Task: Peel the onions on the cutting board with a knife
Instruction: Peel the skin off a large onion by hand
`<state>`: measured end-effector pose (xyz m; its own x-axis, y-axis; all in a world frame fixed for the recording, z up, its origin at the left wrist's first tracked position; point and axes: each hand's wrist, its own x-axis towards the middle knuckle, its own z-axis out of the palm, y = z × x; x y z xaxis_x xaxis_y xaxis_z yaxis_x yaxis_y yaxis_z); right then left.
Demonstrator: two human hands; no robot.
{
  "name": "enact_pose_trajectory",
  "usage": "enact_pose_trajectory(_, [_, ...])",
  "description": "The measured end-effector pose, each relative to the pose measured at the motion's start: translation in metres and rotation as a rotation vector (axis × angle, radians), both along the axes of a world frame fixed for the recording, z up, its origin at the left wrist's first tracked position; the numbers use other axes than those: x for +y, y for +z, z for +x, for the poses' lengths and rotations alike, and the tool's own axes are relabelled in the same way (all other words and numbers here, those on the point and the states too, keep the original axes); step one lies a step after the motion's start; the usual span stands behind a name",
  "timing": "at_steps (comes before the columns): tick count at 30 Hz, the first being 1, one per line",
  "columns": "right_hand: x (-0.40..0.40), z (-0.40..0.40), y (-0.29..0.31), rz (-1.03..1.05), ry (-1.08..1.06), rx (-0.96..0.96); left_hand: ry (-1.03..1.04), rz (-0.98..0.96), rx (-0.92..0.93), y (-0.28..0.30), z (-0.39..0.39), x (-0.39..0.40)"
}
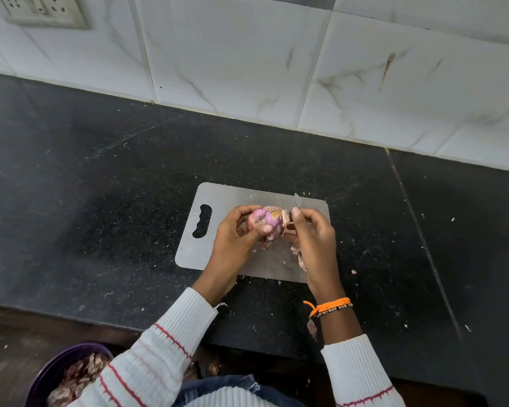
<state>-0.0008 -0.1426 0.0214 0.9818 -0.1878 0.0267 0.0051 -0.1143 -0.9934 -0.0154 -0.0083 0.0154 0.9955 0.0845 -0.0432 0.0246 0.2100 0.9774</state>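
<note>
Over the grey rectangular metal cutting board [218, 201] with a wavy handle slot, both hands work just above its surface. That board lies on the black speckled stone desk [100, 171], near the front edge. Curled round the pink-purple round onion [263, 220], the left hand [235, 239] holds it with fingers behind and thumb across the front. Touching the onion's right end, the right hand [312, 239] grips a small knife; only the thin steel blade [296, 200] shows, pointing up past the thumb, which pinches a pale flap of skin against it. Papery pale onion peels [299, 254] lie on the board beneath that hand. An orange thread bracelet [329, 306] circles the right wrist. Down at the lower left, a dark purple bowl [50, 374] holds more dry skins.
</note>
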Motion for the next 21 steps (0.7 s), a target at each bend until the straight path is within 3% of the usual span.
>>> enact_pose_trajectory(6, [0.009,0.006,-0.004,-0.43,0.035,-0.203,-0.021,0.058,-0.009,0.0,0.001,-0.005])
enact_pose_trajectory(10, [0.0,0.012,-0.012,-0.606,0.013,-0.332,-0.042,-0.055,0.069,-0.004,0.002,-0.005])
enact_pose_trajectory(17, [-0.019,0.018,-0.031,-0.645,-0.017,-0.177,-0.102,-0.378,0.105,0.002,0.005,-0.001])
enact_pose_trajectory(21, [-0.017,0.018,-0.027,-0.488,-0.002,-0.096,-0.076,-0.503,0.163,0.004,0.007,-0.001])
